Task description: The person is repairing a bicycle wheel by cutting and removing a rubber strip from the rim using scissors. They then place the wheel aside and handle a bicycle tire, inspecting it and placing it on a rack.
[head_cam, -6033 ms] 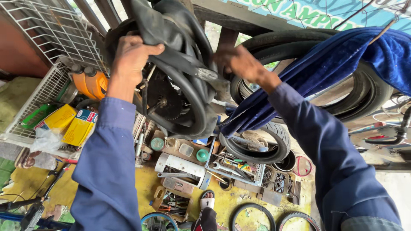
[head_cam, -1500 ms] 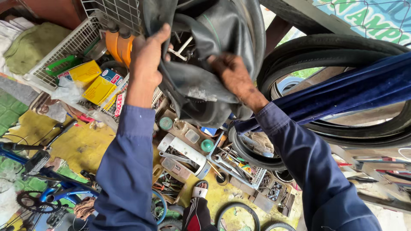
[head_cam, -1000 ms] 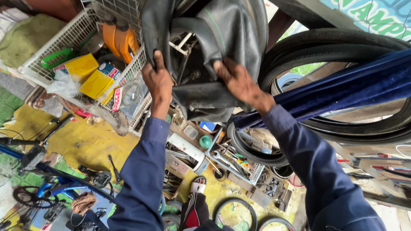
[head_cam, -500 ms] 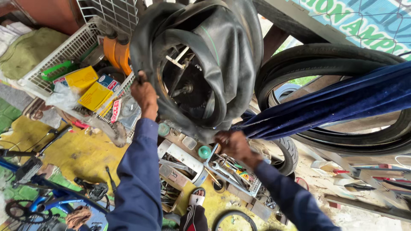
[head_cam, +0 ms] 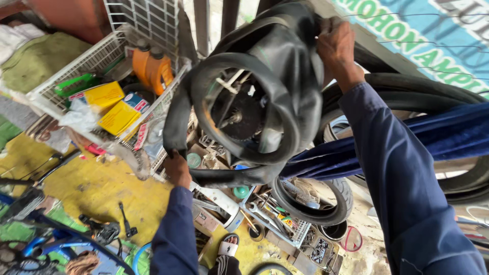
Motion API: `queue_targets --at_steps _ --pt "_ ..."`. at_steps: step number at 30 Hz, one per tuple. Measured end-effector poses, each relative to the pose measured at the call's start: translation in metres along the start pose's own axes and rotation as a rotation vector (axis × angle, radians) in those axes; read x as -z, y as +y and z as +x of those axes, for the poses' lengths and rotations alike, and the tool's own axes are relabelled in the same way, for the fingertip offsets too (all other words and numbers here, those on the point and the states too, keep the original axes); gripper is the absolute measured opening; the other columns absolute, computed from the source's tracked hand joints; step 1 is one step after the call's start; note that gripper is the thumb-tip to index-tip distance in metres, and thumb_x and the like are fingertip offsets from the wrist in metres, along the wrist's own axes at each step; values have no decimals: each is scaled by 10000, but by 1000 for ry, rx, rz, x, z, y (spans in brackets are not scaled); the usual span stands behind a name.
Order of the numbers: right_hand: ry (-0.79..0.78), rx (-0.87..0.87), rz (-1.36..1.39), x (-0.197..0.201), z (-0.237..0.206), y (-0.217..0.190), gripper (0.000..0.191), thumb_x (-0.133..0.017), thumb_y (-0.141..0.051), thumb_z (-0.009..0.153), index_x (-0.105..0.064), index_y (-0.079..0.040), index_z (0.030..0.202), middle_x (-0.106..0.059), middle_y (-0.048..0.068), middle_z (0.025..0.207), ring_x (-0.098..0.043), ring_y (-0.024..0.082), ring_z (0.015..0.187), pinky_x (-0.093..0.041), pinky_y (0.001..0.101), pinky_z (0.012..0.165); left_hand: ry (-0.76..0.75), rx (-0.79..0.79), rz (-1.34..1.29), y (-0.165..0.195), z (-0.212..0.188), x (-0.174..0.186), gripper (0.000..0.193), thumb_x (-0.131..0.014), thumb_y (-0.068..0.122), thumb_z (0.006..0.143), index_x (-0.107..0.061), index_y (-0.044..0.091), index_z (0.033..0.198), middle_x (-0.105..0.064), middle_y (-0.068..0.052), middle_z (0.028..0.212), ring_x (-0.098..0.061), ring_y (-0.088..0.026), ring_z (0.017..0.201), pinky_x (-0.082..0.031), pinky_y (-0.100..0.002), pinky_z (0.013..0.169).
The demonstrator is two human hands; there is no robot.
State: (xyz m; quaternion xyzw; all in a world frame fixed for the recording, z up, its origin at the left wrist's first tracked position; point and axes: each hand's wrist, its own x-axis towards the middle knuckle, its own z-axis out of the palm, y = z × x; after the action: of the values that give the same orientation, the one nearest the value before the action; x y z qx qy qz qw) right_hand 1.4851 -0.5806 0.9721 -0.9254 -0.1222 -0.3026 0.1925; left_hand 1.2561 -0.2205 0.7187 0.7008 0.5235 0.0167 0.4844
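While both hands grip it, bundle of black rubber inner tubes (head_cam: 265,102) hangs spread open overhead.
Right hand (head_cam: 336,43), half a second ago low by the tool tray (head_cam: 275,224), now clamps the bundle's top; left hand (head_cam: 177,170) has slid down, closed on the lower loop beside the white wire basket (head_cam: 91,61). Loops now stretched apart, hub visible inside.
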Motion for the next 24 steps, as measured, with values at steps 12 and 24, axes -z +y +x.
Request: queue_targets --at_steps 12,24 --pt "-386 -528 642 18 2 -10 336 -717 -367 1014 -729 -95 1211 -750 14 1004 -687 81 728 -487 210 499 -47 205 -465 -106 -8 12 610 -603 493 994 -704 -109 1003 -738 -286 997 -712 -432 904 -559 -508 763" --pt "-195 -496 113 2 3 4 385 -718 -403 1009 -720 -70 1202 -743 51 1019 -685 136 771 -494 261 555 -194 -370 -166 -132 -68 -19 613 -512 521 1047 -703 -60 1003 -699 -275 907 -631 -457 856 -458 -524 761"
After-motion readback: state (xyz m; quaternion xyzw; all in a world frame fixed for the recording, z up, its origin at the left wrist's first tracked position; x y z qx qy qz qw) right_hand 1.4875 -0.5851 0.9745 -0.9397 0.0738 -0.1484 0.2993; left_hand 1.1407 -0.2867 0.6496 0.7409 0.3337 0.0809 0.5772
